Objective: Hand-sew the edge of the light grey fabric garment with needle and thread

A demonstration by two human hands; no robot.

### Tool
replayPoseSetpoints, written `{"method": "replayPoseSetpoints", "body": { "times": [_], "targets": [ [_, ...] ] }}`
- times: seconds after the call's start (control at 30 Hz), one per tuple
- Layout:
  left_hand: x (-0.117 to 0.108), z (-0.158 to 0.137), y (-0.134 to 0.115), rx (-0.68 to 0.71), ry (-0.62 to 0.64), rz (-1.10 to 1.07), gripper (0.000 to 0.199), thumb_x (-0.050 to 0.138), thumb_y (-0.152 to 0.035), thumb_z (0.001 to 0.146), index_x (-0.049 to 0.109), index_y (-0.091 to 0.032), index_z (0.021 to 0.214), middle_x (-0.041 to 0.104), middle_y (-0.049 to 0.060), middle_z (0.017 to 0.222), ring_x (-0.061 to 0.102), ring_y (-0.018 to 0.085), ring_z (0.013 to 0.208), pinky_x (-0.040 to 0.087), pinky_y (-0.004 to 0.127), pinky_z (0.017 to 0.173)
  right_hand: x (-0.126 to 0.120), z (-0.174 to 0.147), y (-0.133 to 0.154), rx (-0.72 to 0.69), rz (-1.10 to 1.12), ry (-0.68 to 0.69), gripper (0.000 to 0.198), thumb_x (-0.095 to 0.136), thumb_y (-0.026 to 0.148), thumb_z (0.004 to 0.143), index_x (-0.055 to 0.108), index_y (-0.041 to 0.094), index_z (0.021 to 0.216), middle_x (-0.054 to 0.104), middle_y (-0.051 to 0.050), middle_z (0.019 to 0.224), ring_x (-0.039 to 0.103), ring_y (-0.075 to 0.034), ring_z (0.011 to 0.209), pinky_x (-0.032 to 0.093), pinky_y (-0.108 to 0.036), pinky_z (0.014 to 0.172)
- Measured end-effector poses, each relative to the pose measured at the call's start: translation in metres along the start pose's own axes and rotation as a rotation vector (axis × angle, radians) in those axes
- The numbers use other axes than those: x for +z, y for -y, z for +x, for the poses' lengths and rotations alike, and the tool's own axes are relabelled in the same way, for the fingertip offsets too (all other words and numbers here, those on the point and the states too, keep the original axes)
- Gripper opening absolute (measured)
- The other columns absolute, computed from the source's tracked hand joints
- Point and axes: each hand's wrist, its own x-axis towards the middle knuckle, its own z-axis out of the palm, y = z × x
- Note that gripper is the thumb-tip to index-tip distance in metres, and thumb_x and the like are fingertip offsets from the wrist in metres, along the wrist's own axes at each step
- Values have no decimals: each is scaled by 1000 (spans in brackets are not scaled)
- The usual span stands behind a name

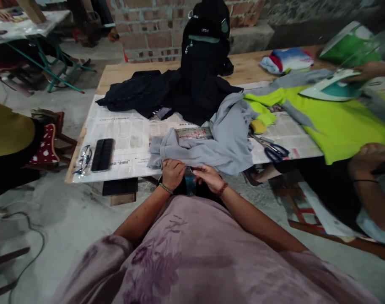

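A light grey garment (pixel 198 152) lies bunched at the front edge of the table. My left hand (pixel 173 174), with a ring and a green beaded bracelet, is closed on the garment's near edge. Just to its right is my right hand (pixel 209 177), wearing a reddish bracelet. Its thumb and fingers are pinched on something thin and small that I cannot make out, close to the left fingertips. Dark-handled scissors (pixel 274 150) lie on the newspaper to the right, beside a small yellow object (pixel 258 126).
Newspaper (pixel 122 126) covers the wooden table. A phone (pixel 103 155) and glasses (pixel 84 159) lie left; dark clothing (pixel 148 90) and a black backpack (pixel 205 38) lie behind. At right, another person's hand holds an iron (pixel 334 86) on a lime-green garment (pixel 347 122).
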Motion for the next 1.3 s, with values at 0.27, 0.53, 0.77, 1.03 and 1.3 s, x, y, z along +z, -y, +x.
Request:
{"method": "replayPoseSetpoints", "body": {
  "times": [0.27, 0.53, 0.77, 1.03, 1.3],
  "targets": [
    [4, -7, 0, 98, -41, 118, 15, 53, -27, 84, 67, -23, 78, 66, 3, 79, 54, 17, 78, 30, 35, 77, 14, 11, -5, -27, -338, -17, 15, 51, 25, 78, 54, 14, 68, 57, 2, 60, 47, -4, 36, 29, -14, 32],
    [9, -10, 1, 58, 20, 126, 16, 51, -23, 85, 66, -22, 80, 66, 2, 78, 54, 18, 78, 31, 36, 76, 2, 7, -19, -157, -529, 14, 21, 47, 33, 76, 52, 17, 62, 44, 5, 46, 35, -5, 37, 29, -18, 38],
    [11, 0, 10, -102, 98, 14, 9, 59, -20, 80, 67, -21, 76, 68, 2, 79, 58, 18, 81, 34, 35, 79, -13, -8, -20, -172, -641, 77, 23, 47, 34, 76, 63, 17, 77, 48, 4, 49, 40, -7, 43, 32, -20, 45],
    [6, 7, 18, -62, 183, -207, 7, 64, -16, 74, 68, -21, 71, 69, -2, 71, 61, 13, 72, 41, 31, 78, -19, -8, 13, -511, -828, -177, 18, 54, 31, 73, 65, 19, 68, 64, -2, 69, 56, -14, 68, 42, -24, 64],
    [1, 11, 19, -78, 236, -223, 6, 65, -14, 70, 68, -19, 70, 69, -2, 72, 61, 12, 70, 41, 29, 77, 11, 19, 27, -286, -262, -243, 28, 66, 42, 60, 60, 16, 66, 53, 4, 51, 43, -7, 40, 33, -19, 39]
  ]
}}
